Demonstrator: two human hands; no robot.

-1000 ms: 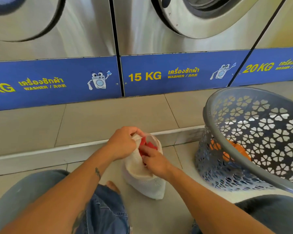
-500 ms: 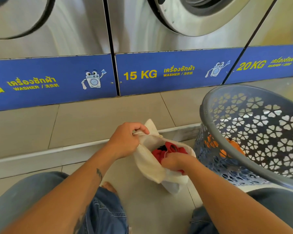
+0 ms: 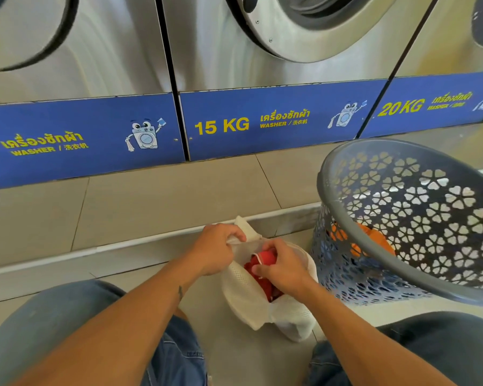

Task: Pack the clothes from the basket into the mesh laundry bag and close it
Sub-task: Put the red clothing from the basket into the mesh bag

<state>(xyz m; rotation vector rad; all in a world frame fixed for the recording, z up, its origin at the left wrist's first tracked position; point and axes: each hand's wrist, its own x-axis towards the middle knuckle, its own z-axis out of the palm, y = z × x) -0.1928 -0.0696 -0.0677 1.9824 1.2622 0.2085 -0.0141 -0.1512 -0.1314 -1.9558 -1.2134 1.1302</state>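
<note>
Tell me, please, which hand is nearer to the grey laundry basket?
Right. The right hand rests on the red garment in the mesh bag, just beside the basket; the left hand grips the bag's far edge, farther away.

Both bare forearms reach forward and converge low in the middle.

The left hand [image 3: 215, 250] is curled into a loose fist, fingers [image 3: 236, 235] pinched closed and knuckles up, with a small dark mark on its inner forearm. The right hand [image 3: 283, 270] sits just beside it, palm down, fingers bent and pressing downward, thumb tucked underneath.
</note>
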